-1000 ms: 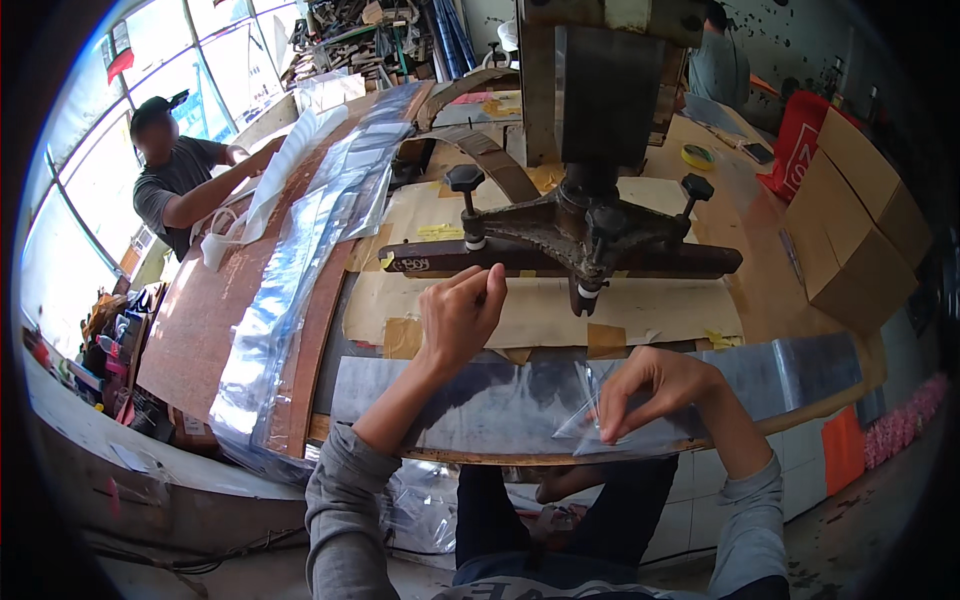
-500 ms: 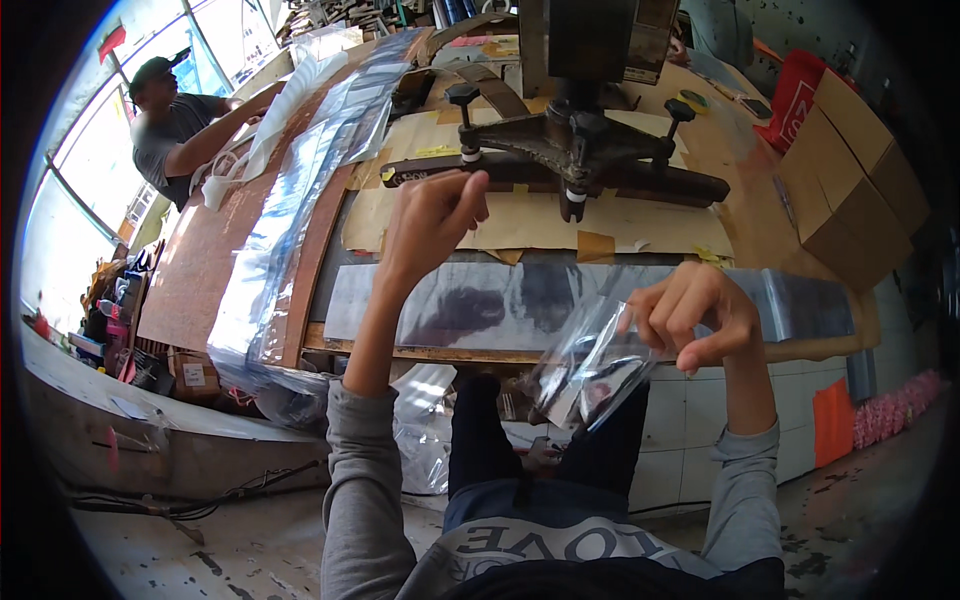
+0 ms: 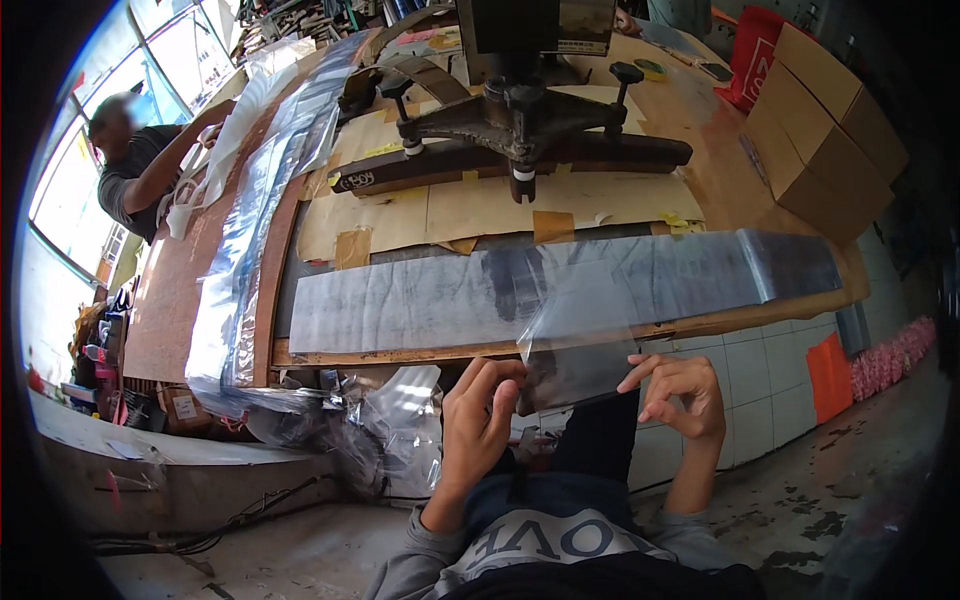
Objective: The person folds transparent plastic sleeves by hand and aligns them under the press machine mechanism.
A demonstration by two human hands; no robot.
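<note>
While right hand [image 3: 685, 398] has fingers apart, left hand [image 3: 482, 412], grip unclear, clear plastic sheet [image 3: 580, 365] between, thin, greyish

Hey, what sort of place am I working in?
Likely a small workshop for plastic-film work: a heavy metal machine stands over the worktable, clear film lies along the board at left, and a clear plastic sheet is between your left hand and right hand.

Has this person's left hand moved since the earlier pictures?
Yes. Judged against the dark metal bar, the left hand has drawn back, from near the bar's left end to this side of the table's wooden front edge.
</note>
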